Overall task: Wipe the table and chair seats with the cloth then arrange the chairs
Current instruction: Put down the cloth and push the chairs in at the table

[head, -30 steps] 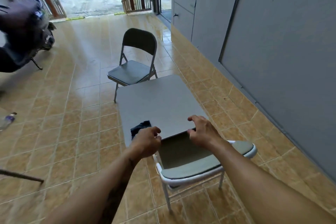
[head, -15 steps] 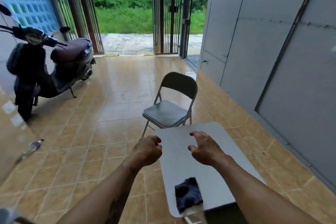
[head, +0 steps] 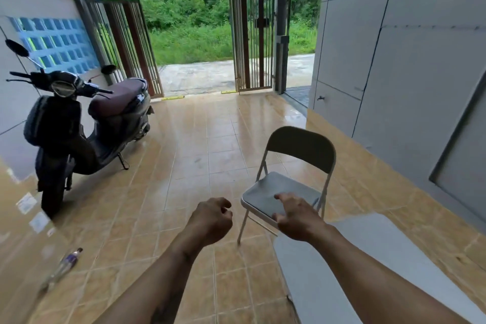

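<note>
**Both hands empty, chair ahead**

Left hand (head: 213, 221) curls into a loose fist, gripping nothing. Right hand (head: 297, 218) half-open, fingers bent, empty, in front of the folding chair (head: 302, 150) seat; contact unclear. Grey table (head: 394, 239) lower right, under right forearm.

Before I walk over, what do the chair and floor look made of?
Chair: thin pale tubular frame, likely painted metal; grey seat and back with a dull sheen, probably vinyl over padding. Floor: tan glazed tiles, probably ceramic, shown by grout lines and glossy, wet-looking reflections.
</note>
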The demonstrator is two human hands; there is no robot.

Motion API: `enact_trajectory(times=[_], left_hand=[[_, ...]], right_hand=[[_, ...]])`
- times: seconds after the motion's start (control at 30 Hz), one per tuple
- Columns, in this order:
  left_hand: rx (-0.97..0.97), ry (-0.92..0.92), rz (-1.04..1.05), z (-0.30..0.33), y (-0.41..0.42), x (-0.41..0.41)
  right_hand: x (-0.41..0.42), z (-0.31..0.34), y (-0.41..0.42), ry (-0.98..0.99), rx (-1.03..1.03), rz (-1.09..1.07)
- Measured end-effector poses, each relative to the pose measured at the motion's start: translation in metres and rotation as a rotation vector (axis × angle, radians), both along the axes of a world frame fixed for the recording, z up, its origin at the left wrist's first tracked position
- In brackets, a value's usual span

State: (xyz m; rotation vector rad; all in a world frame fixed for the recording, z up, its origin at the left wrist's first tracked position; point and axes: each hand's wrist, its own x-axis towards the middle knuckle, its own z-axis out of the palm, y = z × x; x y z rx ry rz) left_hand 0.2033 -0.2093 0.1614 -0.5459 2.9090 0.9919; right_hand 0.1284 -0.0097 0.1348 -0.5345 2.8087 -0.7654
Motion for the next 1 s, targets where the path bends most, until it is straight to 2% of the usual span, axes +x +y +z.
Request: enact_trajectory(times=[0.03, 0.1, 0.4, 0.57, 0.7, 0.8, 1.0], left_hand=[[0.007, 0.005, -0.005, 0.002, -0.001, -0.003], [0.003, 0.025, 0.013, -0.006, -0.040, -0.074], [0.040, 0.017, 0.010, -0.001, -0.125, -0.236], [0.087, 0.032, -0.016, -0.016, -0.181, -0.335], [0.113, 0.060, -0.119, -0.033, -0.223, -0.427], [0.107, 0.055, -0.224, -0.045, -0.247, -0.494], [0.089, 0.039, -0.460, -0.045, -0.242, -0.617]], right_hand=[[-0.006, 0.000, -0.002, -0.004, 0.004, -0.002], [-0.083, -0.014, -0.042, 0.003, -0.023, -0.014], [-0.249, -0.001, -0.126, -0.075, -0.035, -0.026], [-0.330, -0.014, -0.167, -0.103, -0.006, -0.110], [-0.399, -0.029, -0.193, -0.122, -0.010, -0.240], [-0.443, -0.042, -0.207, -0.206, -0.054, -0.409], [-0.498, -0.058, -0.203, -0.326, -0.239, -0.799]])
